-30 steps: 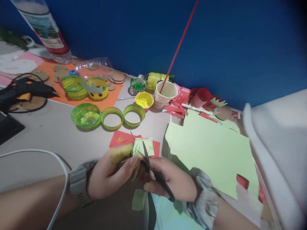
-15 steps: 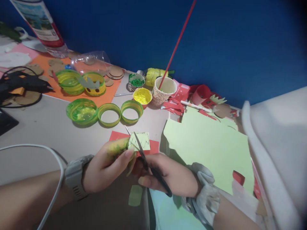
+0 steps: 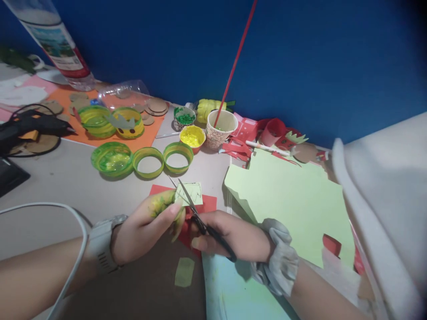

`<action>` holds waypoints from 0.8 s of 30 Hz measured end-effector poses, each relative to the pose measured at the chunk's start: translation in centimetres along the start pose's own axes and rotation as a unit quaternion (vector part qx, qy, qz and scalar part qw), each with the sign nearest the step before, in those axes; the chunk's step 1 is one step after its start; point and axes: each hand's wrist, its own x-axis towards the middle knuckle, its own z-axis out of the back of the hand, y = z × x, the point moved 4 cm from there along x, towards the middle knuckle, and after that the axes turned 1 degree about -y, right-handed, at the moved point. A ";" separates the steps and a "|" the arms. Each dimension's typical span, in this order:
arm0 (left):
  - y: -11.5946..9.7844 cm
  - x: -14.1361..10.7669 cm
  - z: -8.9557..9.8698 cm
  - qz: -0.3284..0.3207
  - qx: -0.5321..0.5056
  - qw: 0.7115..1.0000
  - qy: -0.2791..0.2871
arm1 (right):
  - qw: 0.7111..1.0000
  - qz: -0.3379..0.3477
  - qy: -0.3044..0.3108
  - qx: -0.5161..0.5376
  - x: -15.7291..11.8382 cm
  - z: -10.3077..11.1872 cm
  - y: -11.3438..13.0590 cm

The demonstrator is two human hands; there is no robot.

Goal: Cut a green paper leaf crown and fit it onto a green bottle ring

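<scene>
My left hand [image 3: 148, 226], smeared with yellow and green paint, pinches a small pale green paper [image 3: 193, 192] with dark zigzag lines drawn on it. My right hand [image 3: 230, 233] holds black-handled scissors [image 3: 218, 242]. Their blades are parted and cross the left part of the paper near my left fingertips. Beneath the paper lies a red sheet [image 3: 208, 203]. Just beyond my hands stand two green-and-yellow rings [image 3: 148, 163] and a green painted dish [image 3: 111, 159].
Yellow paint cup [image 3: 192, 138], green paint cup [image 3: 184, 118] and a paper cup [image 3: 218, 133] with a red stick stand at the back. A large green sheet [image 3: 300, 204] lies right. A white cable [image 3: 78, 253] crosses my left forearm. A glue gun [image 3: 36, 124] lies left.
The view has shifted slightly, so most things appear a little further left. Both hands keep their holds on the paper and the scissors.
</scene>
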 end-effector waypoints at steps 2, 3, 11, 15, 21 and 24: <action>0.0 0.0 0.0 -0.003 0.000 1.000 -0.004 | 1.000 -0.007 -0.003 -0.008 -0.1 0.0 -0.1; 0.0 0.0 0.0 -0.005 0.000 1.000 -0.006 | 1.000 -0.009 -0.005 -0.011 -0.1 0.0 -0.2; 0.1 -0.1 0.0 0.011 -0.005 1.000 -0.006 | 1.000 -0.022 -0.020 -0.007 0.0 -0.2 -0.6; 0.1 0.0 0.0 0.007 -0.009 1.000 -0.009 | 0.999 -0.023 -0.027 0.000 0.1 -0.2 -0.9; 0.3 0.0 0.1 0.014 0.004 1.000 0.005 | 0.999 -0.022 -0.028 0.014 0.0 -0.3 -0.7; 0.4 -0.1 0.2 0.015 0.009 1.000 0.005 | 0.999 -0.035 -0.032 0.017 -0.1 -0.2 -0.8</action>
